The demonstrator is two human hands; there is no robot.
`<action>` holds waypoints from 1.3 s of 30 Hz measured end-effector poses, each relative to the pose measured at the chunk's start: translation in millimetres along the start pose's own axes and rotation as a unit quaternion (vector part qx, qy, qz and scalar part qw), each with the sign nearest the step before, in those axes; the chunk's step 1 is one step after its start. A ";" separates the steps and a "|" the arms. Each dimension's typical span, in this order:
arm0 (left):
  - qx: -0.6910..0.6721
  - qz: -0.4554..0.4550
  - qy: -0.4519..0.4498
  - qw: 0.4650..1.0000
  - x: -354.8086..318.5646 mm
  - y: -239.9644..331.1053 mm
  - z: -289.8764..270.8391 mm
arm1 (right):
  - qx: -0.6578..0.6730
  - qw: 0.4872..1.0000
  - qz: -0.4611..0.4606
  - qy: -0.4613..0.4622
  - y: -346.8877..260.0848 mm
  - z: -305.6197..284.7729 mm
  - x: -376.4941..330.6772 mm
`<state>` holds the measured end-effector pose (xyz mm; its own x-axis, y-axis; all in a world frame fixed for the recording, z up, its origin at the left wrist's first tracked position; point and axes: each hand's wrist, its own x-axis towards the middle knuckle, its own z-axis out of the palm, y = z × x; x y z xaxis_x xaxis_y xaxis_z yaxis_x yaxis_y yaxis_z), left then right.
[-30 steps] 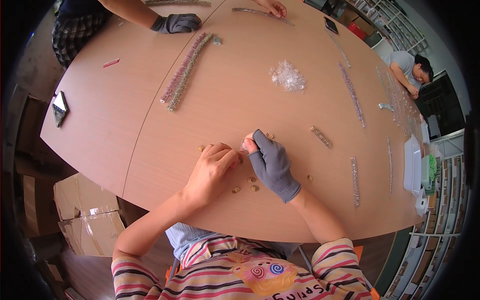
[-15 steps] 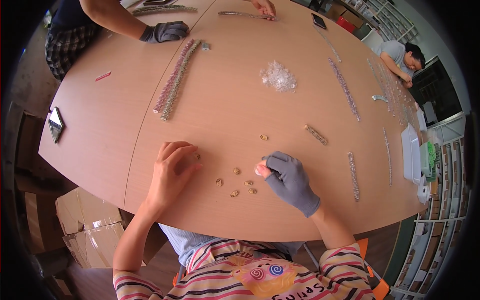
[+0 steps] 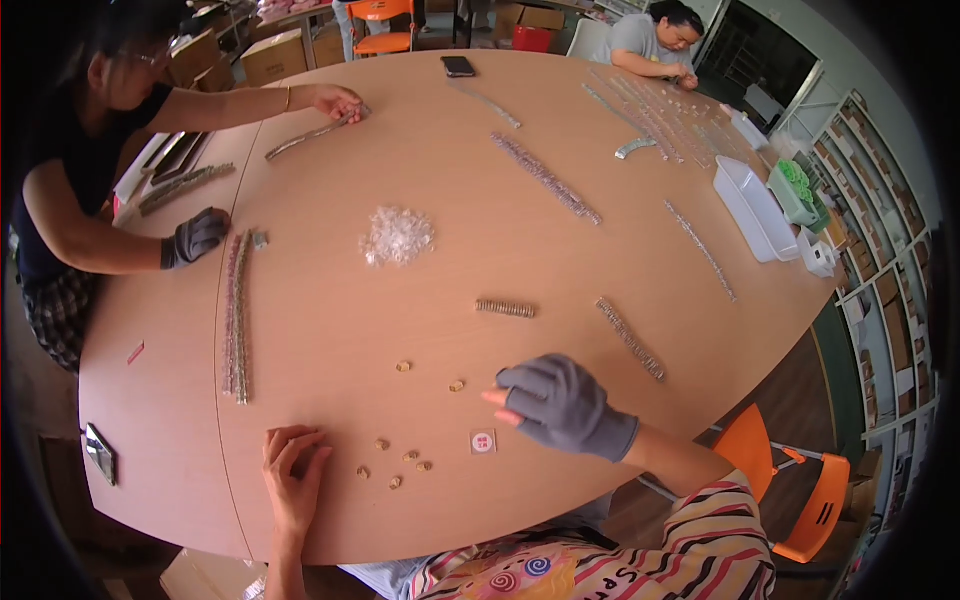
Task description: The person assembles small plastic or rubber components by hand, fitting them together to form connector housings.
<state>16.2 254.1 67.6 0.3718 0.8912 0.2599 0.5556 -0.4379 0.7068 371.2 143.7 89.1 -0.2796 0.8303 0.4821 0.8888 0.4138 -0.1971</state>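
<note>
My bare left hand (image 3: 293,470) hovers at or rests on the near left of the table, fingers bent, thumb apart, nothing visible between them. Right of it several small gold-coloured ring-like pieces (image 3: 410,456) lie loosely grouped. My right hand (image 3: 560,405), in a grey fingerless glove, is closed, with thumb and forefinger pointing left; whatever they pinch is hidden. Just left of those fingertips is another gold piece (image 3: 457,386), and farther left one more (image 3: 404,366). Below the right hand lies a small clear square card (image 3: 483,441) with a round pinkish-red mark.
Beyond my hands lie a short gold coil-like stack (image 3: 505,309), a longer strand (image 3: 630,340) and a pile of clear bits (image 3: 398,236). A co-worker's gloved hand (image 3: 200,237) and bare hand (image 3: 340,102) are at left. White tray (image 3: 752,210) and phone (image 3: 100,455) sit near edges.
The view has swung right, so the table appears shifted left and down. My right hand has moved away from the grouped gold pieces, uncovering the card. No gold piece shows at my left fingertips now.
</note>
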 end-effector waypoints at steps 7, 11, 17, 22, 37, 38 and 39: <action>-0.059 -0.038 0.011 0.997 -0.5 -7.5 0.5 | -0.023 0.978 0.184 0.094 222.6 -7.0 64.6; -0.023 -0.013 0.016 1.000 -4.1 -5.7 -3.3 | -0.090 0.973 0.202 0.060 284.4 40.9 116.2; -0.023 -0.018 0.013 0.999 -1.9 -3.6 -2.0 | -0.298 0.926 0.231 -0.020 313.8 75.5 149.2; -0.028 -0.026 0.013 0.999 -1.8 -1.0 -2.9 | -0.302 0.906 0.288 -0.062 323.0 77.5 168.5; -0.019 -0.024 -0.014 0.999 1.1 5.6 -10.2 | -0.089 0.978 0.188 -0.020 287.7 125.8 263.8; -0.016 -0.017 -0.022 0.999 1.0 5.4 -11.3 | -0.073 0.982 0.173 -0.023 282.7 131.2 275.5; -0.012 -0.010 -0.030 0.999 1.0 5.0 -12.1 | -0.071 0.983 0.165 -0.030 277.3 137.3 287.5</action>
<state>10.3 254.2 79.3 0.4062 0.8902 0.2063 0.5450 -0.4172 0.7273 487.4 548.4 55.8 0.0165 0.9328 0.3600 0.9752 0.0645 -0.2118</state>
